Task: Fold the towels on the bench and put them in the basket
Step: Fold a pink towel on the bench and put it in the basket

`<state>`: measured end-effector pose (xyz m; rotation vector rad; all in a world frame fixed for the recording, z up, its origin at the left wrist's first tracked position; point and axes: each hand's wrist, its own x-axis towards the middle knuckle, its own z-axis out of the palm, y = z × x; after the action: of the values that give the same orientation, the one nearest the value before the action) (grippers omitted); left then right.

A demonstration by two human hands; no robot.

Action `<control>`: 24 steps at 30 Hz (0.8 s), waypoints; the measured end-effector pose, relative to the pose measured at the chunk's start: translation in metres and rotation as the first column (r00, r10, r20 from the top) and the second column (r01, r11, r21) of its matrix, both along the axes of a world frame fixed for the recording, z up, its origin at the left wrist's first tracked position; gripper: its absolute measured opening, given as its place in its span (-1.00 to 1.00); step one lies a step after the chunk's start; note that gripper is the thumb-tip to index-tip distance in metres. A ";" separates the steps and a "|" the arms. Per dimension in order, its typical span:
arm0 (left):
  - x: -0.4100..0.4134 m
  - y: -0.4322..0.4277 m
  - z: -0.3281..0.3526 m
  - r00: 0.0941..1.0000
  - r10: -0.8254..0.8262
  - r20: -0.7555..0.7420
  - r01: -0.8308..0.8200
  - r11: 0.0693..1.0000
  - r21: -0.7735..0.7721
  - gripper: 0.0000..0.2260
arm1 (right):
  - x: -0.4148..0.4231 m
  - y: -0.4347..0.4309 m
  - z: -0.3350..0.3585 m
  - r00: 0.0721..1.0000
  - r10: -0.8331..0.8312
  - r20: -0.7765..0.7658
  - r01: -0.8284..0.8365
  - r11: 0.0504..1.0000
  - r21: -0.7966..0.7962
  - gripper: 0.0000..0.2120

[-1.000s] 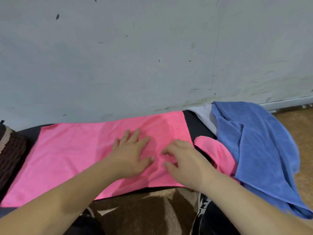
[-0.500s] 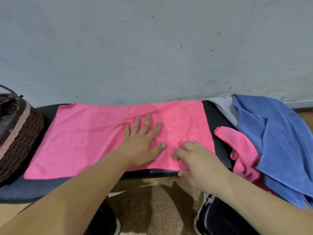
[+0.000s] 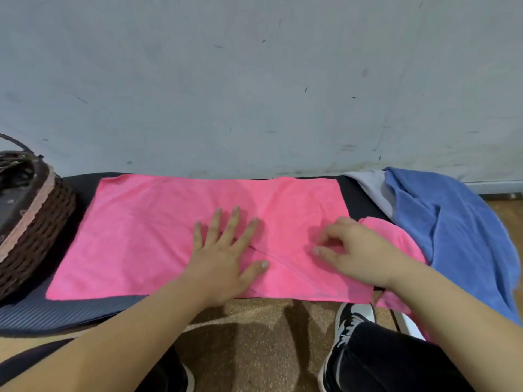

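Nearest to me, a black-and-white shoe (image 3: 351, 315) is standing on the speckled brown floor (image 3: 254, 349), just under the front edge of the worktop (image 3: 56, 312). Both bare forearms are reaching forward over that edge.

The left grip (image 3: 223, 258) is lying flat on the pink towel (image 3: 141, 236), fingers straight and spread apart, the palm pressing down near the towel's middle, where a crease is running off from under the thumb. The right grip (image 3: 359, 250) is sitting over the towel's right part with its fingers curled in and the tips pointing down at the cloth; I cannot tell whether it is pinching the fabric or only touching it.

The pink towel is lying spread out in a single wide rectangle along the dark padded worktop, its near edge hanging slightly past the front.

Just right of it, a second pink cloth (image 3: 396, 239) is lying crumpled, partly behind the right wrist, and a blue towel (image 3: 458, 236) is draping over the worktop's right end and down its side. A grey towel (image 3: 370, 185) is peeking out at the blue one's far left edge.

At the left end, the brown woven basket (image 3: 36, 222) is sitting on the worktop, well apart from both grips. Behind everything, a scuffed pale wall (image 3: 254, 80) is rising.
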<state>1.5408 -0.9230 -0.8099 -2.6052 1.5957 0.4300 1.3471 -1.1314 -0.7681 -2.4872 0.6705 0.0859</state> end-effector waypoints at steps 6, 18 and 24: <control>0.004 -0.012 -0.003 1.000 -0.004 -0.010 0.005 0.998 0.062 -0.23 | 0.006 -0.008 -0.018 0.940 -0.071 -0.334 0.039 0.994 -0.100 -0.27; -0.058 -0.071 0.023 0.929 -0.338 -0.150 0.294 0.921 -0.255 -0.40 | 0.043 -0.056 0.012 0.897 -0.420 0.136 0.429 0.902 -0.043 -0.73; -0.098 -0.091 0.015 0.867 -0.487 -0.109 0.393 0.800 -0.453 -0.71 | 0.068 -0.099 -0.020 0.861 -0.504 0.069 0.508 0.858 -0.073 -0.69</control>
<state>1.4425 -1.0137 -0.7948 -2.3660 2.5491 0.3834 1.4152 -1.2305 -0.7878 -2.2990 1.3100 -0.2060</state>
